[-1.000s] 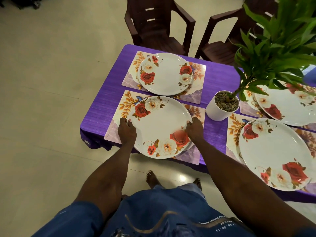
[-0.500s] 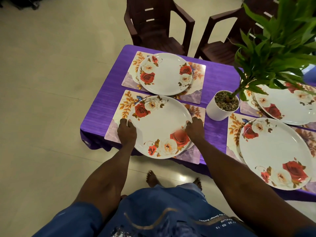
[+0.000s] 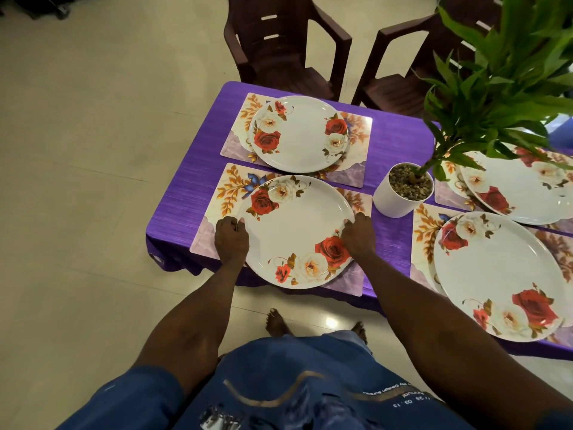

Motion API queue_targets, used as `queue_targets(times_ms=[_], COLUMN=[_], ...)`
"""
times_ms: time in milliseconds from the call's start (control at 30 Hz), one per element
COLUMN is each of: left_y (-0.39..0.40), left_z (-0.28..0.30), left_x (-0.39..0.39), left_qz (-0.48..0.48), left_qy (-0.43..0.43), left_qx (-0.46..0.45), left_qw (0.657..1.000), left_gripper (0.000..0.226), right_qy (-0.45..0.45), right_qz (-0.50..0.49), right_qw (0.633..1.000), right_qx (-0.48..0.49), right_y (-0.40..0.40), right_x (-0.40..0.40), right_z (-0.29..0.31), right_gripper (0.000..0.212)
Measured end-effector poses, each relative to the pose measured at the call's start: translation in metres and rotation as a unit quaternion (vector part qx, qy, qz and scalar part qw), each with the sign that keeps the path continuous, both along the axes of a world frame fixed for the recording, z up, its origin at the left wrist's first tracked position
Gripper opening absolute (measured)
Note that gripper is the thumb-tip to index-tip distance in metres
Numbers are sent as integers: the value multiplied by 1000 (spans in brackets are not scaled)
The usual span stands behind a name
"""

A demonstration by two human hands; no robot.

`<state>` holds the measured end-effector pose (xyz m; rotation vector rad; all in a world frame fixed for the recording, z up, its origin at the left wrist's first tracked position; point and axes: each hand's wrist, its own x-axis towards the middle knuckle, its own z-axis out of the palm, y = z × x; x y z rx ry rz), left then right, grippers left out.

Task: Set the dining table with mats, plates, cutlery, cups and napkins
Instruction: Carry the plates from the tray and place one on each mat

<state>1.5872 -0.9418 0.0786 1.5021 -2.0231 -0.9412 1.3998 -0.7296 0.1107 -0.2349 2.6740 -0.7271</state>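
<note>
Both hands are gripping one plate [image 3: 297,231] on its mat [image 3: 226,193]: left hand [image 3: 231,238] and right hand [image 3: 358,234] seemingly curling over opposite rims.

Head cam, looks down over table [image 3: 400,141] edge

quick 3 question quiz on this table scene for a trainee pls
1. True or false: both hands grip the near plate by its rim.
2. How many plates are in view?
3. The plant pot stands: A on a mat, B on the purple cloth, C on a chair.

Key:
1. True: left hand and right hand hold opposite edges.
2. Four.
3. B.
</note>
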Motion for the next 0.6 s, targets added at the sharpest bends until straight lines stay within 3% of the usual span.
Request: queue_targets(times_ms=[600], left_y=[-1], left_z=[4], left_x=[-1], left_qz=[14], left_qy=[-4], left_qx=[33], left_qw=[999], left_gripper=[34], right_qy=[-56], right_qz=[-15], right_qw=[997], right_qx=[-47], right_y=[1], right_x=[-4], right_z=[3], right_gripper=[48])
